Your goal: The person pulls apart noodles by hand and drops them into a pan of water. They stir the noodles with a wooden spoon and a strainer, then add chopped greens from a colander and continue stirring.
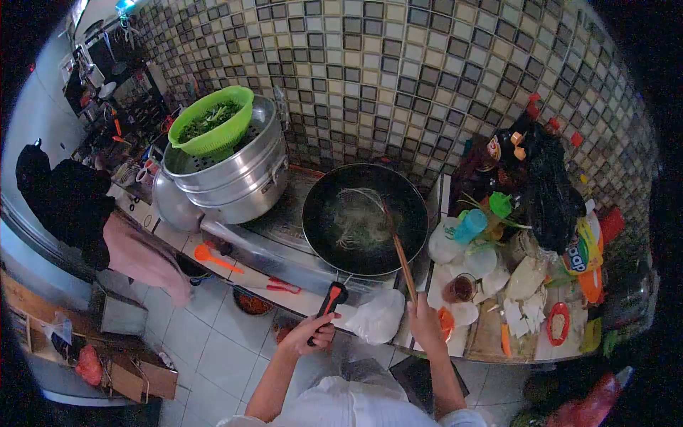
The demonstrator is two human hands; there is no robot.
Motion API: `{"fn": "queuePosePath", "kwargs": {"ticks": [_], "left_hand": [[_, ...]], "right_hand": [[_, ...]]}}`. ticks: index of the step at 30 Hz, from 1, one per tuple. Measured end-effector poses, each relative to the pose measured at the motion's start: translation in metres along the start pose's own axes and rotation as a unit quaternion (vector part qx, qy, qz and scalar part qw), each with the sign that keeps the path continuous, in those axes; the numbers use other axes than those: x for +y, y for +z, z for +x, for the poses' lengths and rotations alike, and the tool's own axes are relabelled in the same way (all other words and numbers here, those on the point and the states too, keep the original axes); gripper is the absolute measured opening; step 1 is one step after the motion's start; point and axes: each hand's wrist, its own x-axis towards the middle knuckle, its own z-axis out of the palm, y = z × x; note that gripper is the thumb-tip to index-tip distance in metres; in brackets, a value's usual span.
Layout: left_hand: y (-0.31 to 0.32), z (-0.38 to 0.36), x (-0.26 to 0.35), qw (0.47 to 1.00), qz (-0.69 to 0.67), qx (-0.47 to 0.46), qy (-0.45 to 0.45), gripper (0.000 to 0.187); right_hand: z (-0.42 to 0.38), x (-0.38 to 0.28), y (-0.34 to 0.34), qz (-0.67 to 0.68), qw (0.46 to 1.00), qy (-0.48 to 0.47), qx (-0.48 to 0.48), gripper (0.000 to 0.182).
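A large black wok point(320, 245) sits on the stove, holding clear liquid with pale thin noodles point(356, 220) in it. My left hand point(307, 336) is closed around the wok's black and red handle point(331, 297), near the counter's front edge. In my right hand point(427, 329) are long wooden chopsticks point(402, 256), slanting up and left. Their tips reach into the wok among the noodles, where a pale strand curves beside them. A white plastic bag point(377, 317) lies between my two hands, in front of the wok.
Left of the wok stands a big metal steamer pot point(238, 188), with a green basket of leaves point(245, 107) on top. An orange spoon point(217, 257) and red-handled tool point(283, 285) lie along the front ledge. Cups, bottles, bags and a cutting board point(491, 331) crowd the right side.
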Motion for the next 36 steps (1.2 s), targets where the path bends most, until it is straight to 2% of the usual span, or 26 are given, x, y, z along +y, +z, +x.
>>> {"fn": "queuePosePath", "kwargs": {"ticks": [3, 6, 8, 12, 14, 16, 17, 19, 21, 25, 28, 29, 31, 36], "left_hand": [[0.001, 0.003, 0.003, 1.000, 0.005, 0.010, 0.011, 0.028], [0.008, -0.002, 0.002, 0.999, 0.003, 0.038, 0.014, 0.024], [0.011, -0.001, 0.003, 0.998, 0.010, 0.053, 0.014, 0.024], [0.007, 0.000, -0.002, 0.999, 0.012, 0.036, 0.024, 0.022], [0.010, 0.000, 0.002, 0.999, 0.010, 0.026, 0.034, 0.022], [0.018, -0.004, 0.003, 0.994, 0.064, 0.083, 0.030, 0.018], [0.016, -0.003, 0.002, 0.994, 0.062, 0.083, 0.029, 0.018], [0.011, 0.001, 0.002, 0.993, 0.081, 0.075, 0.037, 0.016], [0.012, 0.000, 0.001, 0.992, 0.091, 0.077, 0.040, 0.016], [0.016, -0.001, 0.003, 0.985, 0.126, 0.108, 0.039, 0.019], [0.016, -0.001, 0.002, 0.981, 0.148, 0.113, 0.057, 0.022], [0.016, -0.001, 0.002, 0.981, 0.151, 0.113, 0.054, 0.022], [0.018, -0.001, 0.001, 0.984, 0.132, 0.101, 0.065, 0.022], [0.015, -0.002, 0.003, 0.984, 0.138, 0.091, 0.061, 0.025]], "right_hand": [[0.009, 0.002, 0.003, -0.037, 0.998, -0.024, 0.048, 0.028], [-0.012, -0.017, -0.008, -0.024, 0.999, -0.039, 0.029, 0.029], [-0.016, -0.019, -0.006, -0.078, 0.997, -0.020, -0.013, 0.030], [0.018, -0.013, 0.005, -0.054, 0.997, -0.048, -0.009, 0.033], [0.022, -0.022, 0.005, -0.036, 0.998, -0.039, 0.021, 0.033], [0.004, -0.021, 0.020, -0.038, 0.999, -0.019, 0.020, 0.032], [-0.006, -0.021, 0.026, -0.040, 0.999, 0.004, 0.016, 0.031], [-0.007, -0.023, 0.026, -0.041, 0.999, -0.009, -0.003, 0.031], [0.014, -0.008, 0.035, -0.030, 0.997, -0.072, 0.028, 0.036], [0.022, -0.016, 0.029, 0.010, 0.999, -0.022, 0.043, 0.036], [-0.011, -0.039, 0.020, -0.066, 0.997, 0.029, -0.009, 0.030], [-0.007, -0.036, 0.019, -0.064, 0.997, 0.031, -0.008, 0.030], [0.007, -0.020, 0.021, -0.040, 0.996, -0.075, 0.028, 0.030], [0.019, -0.024, 0.016, -0.037, 0.998, -0.033, 0.039, 0.032]]}}
